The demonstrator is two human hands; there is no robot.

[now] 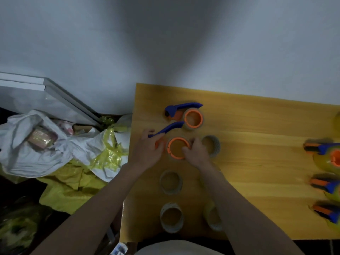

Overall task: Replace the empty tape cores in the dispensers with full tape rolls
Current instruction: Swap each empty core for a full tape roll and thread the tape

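Observation:
A blue and orange tape dispenser (166, 128) lies at the table's left side, its orange hub ring (178, 148) facing up. My left hand (147, 150) grips the dispenser's blue handle end. My right hand (196, 152) pinches the right rim of the orange ring, where a thin core seems to sit. A second blue dispenser (184, 112) with an orange hub lies just behind it. An empty core (211, 145) stands right of my right hand. Three more tape rings (171, 182) (172, 217) (213, 217) sit nearer to me.
Three more loaded dispensers (325, 153) (325, 184) (327, 212) line the yellow wooden table's (257, 126) right edge. Left of the table, on the floor, lie white (36, 144) and yellow plastic bags (73, 184). A grey wall rises behind.

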